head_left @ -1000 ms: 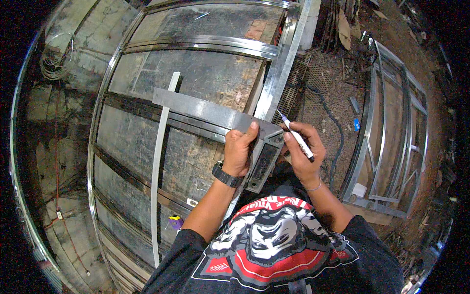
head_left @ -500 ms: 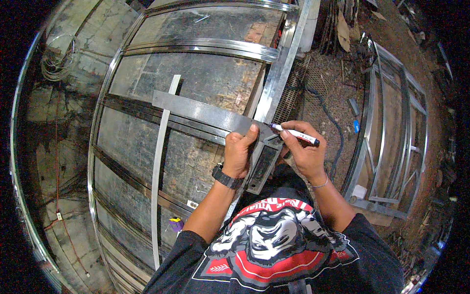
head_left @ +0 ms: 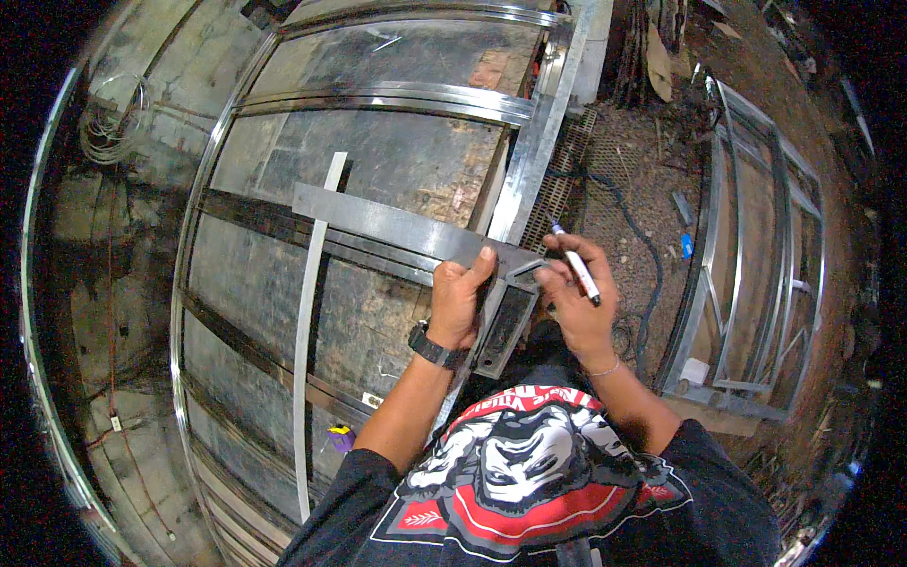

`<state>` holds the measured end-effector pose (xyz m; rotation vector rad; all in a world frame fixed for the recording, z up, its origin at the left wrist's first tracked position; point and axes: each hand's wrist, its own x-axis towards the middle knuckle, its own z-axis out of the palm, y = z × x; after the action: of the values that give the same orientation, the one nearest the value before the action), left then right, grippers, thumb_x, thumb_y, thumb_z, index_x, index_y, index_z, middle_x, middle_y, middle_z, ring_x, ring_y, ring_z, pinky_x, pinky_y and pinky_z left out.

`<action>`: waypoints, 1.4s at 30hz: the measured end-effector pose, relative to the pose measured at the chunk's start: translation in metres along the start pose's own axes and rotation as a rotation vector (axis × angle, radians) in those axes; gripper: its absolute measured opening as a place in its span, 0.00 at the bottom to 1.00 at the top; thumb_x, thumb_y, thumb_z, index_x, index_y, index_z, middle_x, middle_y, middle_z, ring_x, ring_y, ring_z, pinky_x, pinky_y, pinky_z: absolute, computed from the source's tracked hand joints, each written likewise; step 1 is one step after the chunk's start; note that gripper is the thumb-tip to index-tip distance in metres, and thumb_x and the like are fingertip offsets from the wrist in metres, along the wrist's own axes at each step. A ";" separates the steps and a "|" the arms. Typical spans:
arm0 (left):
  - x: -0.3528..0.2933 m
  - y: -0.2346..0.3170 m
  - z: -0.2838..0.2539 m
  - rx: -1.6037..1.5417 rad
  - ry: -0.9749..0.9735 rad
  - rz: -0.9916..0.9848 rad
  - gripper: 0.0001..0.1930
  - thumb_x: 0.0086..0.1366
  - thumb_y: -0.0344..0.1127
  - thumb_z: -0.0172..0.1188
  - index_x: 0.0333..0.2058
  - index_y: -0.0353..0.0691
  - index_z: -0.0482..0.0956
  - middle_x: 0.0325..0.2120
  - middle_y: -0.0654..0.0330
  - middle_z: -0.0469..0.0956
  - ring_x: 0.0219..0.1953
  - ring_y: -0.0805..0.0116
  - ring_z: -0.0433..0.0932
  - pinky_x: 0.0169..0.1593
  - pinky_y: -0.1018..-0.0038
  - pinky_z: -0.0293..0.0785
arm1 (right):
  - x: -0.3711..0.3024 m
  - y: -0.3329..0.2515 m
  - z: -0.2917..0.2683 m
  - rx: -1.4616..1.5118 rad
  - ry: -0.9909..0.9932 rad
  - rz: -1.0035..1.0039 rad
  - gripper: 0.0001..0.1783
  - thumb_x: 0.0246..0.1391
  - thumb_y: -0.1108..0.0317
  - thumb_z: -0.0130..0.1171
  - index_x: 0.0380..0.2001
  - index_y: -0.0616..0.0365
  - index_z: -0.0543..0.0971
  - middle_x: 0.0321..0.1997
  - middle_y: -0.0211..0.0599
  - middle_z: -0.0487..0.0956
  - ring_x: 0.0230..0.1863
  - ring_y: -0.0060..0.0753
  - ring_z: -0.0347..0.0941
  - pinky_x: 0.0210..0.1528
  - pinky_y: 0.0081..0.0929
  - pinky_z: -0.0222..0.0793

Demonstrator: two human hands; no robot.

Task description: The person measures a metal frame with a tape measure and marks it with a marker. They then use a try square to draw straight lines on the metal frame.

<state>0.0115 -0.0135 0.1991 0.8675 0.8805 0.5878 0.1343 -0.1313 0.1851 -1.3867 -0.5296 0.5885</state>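
A metal try square (head_left: 402,217) lies with its long blade across a crossbar of the large metal frame (head_left: 397,94). My left hand (head_left: 457,307) is closed around it near the corner, thumb pressed on top of the blade, and its slotted stock points toward my body. In my right hand (head_left: 588,317), just right of that corner, is a white marker (head_left: 580,276), its dark tip pointing up and away from the metal. My right fingertips are beside the stock; whether they touch it I cannot tell. A long thin flat metal bar (head_left: 308,340) crosses under the blade's far end.
A purple and yellow tape measure (head_left: 341,438) lies on the frame's boarded surface (head_left: 368,151) left of my left forearm. Another metal frame (head_left: 710,283) rests on the ground at right, beyond a dark cable (head_left: 646,248). Coiled wire (head_left: 118,128) lies at far left.
The marker's tip has lifted off the square's corner. My right hand has tilted the marker more upright and shifted slightly down and left. My left hand keeps its hold on the try square.
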 end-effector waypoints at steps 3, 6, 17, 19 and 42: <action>-0.004 0.009 0.010 -0.070 -0.007 -0.052 0.15 0.68 0.42 0.69 0.24 0.45 0.79 0.24 0.70 0.80 0.24 0.80 0.74 0.30 0.77 0.68 | 0.000 0.012 0.007 0.132 -0.014 0.001 0.19 0.58 0.78 0.68 0.52 0.60 0.75 0.50 0.36 0.83 0.45 0.18 0.77 0.48 0.19 0.74; -0.005 0.010 0.004 -0.084 -0.073 -0.091 0.12 0.67 0.42 0.70 0.27 0.44 0.81 0.25 0.69 0.81 0.25 0.79 0.74 0.31 0.78 0.67 | -0.002 0.012 0.009 0.178 0.028 0.001 0.20 0.57 0.79 0.68 0.51 0.61 0.75 0.49 0.41 0.83 0.41 0.20 0.79 0.43 0.17 0.75; -0.002 0.013 0.018 -0.048 -0.093 -0.005 0.14 0.66 0.47 0.70 0.29 0.44 0.83 0.24 0.71 0.79 0.24 0.81 0.71 0.29 0.78 0.63 | 0.004 0.011 0.011 0.347 0.121 0.032 0.19 0.57 0.81 0.68 0.50 0.61 0.75 0.49 0.42 0.83 0.44 0.25 0.79 0.49 0.22 0.76; 0.000 0.011 0.018 0.004 -0.075 -0.015 0.17 0.67 0.48 0.70 0.25 0.44 0.82 0.21 0.71 0.78 0.22 0.81 0.70 0.27 0.78 0.63 | 0.003 0.013 0.012 0.350 0.127 0.024 0.19 0.57 0.81 0.68 0.50 0.61 0.75 0.49 0.41 0.83 0.45 0.25 0.79 0.51 0.23 0.76; 0.006 -0.001 -0.001 0.048 -0.109 -0.040 0.16 0.72 0.41 0.65 0.37 0.31 0.85 0.32 0.59 0.86 0.29 0.73 0.82 0.33 0.75 0.78 | 0.026 -0.033 -0.020 0.149 -0.054 0.002 0.09 0.63 0.70 0.63 0.42 0.64 0.78 0.36 0.38 0.83 0.38 0.24 0.81 0.43 0.22 0.77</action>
<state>0.0140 -0.0097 0.1955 0.9149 0.8138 0.4817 0.1692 -0.1314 0.2159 -1.2337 -0.5175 0.6558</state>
